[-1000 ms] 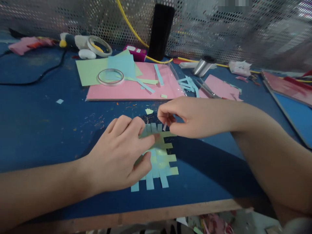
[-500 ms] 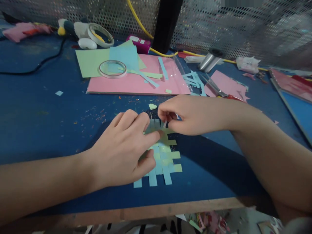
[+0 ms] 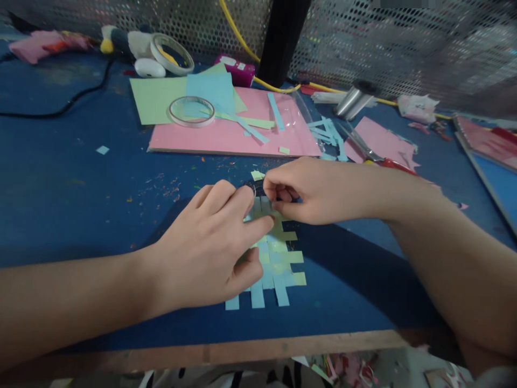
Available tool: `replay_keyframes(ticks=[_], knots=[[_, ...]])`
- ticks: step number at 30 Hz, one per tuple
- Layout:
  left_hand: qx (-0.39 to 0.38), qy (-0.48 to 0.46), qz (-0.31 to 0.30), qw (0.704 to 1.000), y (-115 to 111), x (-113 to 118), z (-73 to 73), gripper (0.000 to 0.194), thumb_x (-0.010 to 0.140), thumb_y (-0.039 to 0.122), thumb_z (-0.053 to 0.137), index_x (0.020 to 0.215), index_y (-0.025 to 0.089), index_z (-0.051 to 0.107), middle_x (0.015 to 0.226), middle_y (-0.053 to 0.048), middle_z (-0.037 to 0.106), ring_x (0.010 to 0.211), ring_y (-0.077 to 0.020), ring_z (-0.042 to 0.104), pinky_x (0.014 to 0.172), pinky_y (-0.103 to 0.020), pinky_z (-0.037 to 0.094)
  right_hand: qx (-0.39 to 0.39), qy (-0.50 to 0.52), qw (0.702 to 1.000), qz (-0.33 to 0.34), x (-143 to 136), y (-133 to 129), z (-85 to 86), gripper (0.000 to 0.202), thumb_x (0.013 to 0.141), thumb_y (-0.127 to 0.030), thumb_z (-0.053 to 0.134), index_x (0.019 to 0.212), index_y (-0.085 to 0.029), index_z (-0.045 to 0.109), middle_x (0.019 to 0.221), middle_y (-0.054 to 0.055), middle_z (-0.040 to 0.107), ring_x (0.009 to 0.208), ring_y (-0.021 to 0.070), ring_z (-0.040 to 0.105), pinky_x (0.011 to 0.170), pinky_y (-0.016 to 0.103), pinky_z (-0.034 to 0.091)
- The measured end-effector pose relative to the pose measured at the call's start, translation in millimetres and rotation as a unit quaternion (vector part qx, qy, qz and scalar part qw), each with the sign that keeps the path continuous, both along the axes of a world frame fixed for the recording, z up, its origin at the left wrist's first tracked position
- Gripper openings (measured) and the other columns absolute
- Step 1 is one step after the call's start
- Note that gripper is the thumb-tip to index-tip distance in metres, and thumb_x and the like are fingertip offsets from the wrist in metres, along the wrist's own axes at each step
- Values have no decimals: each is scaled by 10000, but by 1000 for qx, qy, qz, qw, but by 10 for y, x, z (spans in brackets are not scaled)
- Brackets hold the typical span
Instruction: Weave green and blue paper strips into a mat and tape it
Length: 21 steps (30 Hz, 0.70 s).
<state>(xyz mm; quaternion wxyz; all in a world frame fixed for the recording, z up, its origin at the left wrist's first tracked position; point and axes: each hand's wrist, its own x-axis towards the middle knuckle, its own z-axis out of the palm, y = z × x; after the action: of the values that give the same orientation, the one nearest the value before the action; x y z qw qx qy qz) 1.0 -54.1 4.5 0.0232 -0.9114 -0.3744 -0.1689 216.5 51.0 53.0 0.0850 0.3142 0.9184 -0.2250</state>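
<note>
A woven paper mat [image 3: 278, 264] of light blue and pale green strips lies flat on the blue table, its strip ends sticking out at the front and right. My left hand [image 3: 218, 240] rests over its left part, index finger stretched onto the weave, thumb apart and the other fingers bent. That hand hides much of the mat. At the mat's far edge, my right hand [image 3: 294, 194] is closed in a pinch, thumb tip down at the end of a blue paper strip [image 3: 265, 203]. A small pale green scrap [image 3: 257, 175] lies just beyond the fingers.
Behind the hands is a pink paper pack [image 3: 226, 139] with a tape roll [image 3: 191, 111], paper sheets and loose strips on it. Scissors [image 3: 379, 159] lie by pink paper [image 3: 382, 141] at right. A black post [image 3: 285, 40] stands before the perforated metal panel [image 3: 388, 54].
The pale strip end that stood up by my right thumb is now lower, with the thumb over it. My left hand stays on the mat. The whole view has shifted slightly.
</note>
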Motion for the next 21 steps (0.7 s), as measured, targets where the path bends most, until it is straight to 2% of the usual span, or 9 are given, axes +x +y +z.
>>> replay_keyframes(ticks=[10,14,16,19,21], knots=[[-6,-5,-4,1000,0,8,3,324,870,249,526,1107,190,739,933,-108,547,860,-311,455,715,-449,424,-8,-4,998,-61,31,4,-41,70,830,-225,688,894,-251,672,757,-15,710,594,151,595,544,304,353],[-1,-4,-7,1000,-9,2,4,324,883,256,523,1120,188,733,938,-109,552,866,-314,461,718,-454,428,-8,24,996,-82,78,23,-78,269,863,-315,713,1103,-251,608,756,-21,704,578,159,590,524,310,361],[-3,-3,-9,1000,-12,-1,5,330,890,257,519,1140,190,725,942,-109,551,862,-314,462,715,-454,427,3,48,997,-65,90,9,-20,299,858,-288,716,1133,-242,607,789,-16,713,619,160,605,551,306,389],[-8,8,-4,1000,-8,3,6,305,892,259,517,1110,200,721,929,-104,540,851,-315,463,699,-449,420,39,63,997,-1,85,-57,132,83,858,-187,673,923,-224,709,832,1,732,717,162,634,646,305,435],[-7,12,-3,1000,-3,8,7,287,896,264,515,1085,202,721,936,-105,540,858,-317,468,708,-450,424,54,53,997,33,81,-113,201,138,887,-160,632,838,-220,747,838,5,740,747,165,647,690,311,447]])
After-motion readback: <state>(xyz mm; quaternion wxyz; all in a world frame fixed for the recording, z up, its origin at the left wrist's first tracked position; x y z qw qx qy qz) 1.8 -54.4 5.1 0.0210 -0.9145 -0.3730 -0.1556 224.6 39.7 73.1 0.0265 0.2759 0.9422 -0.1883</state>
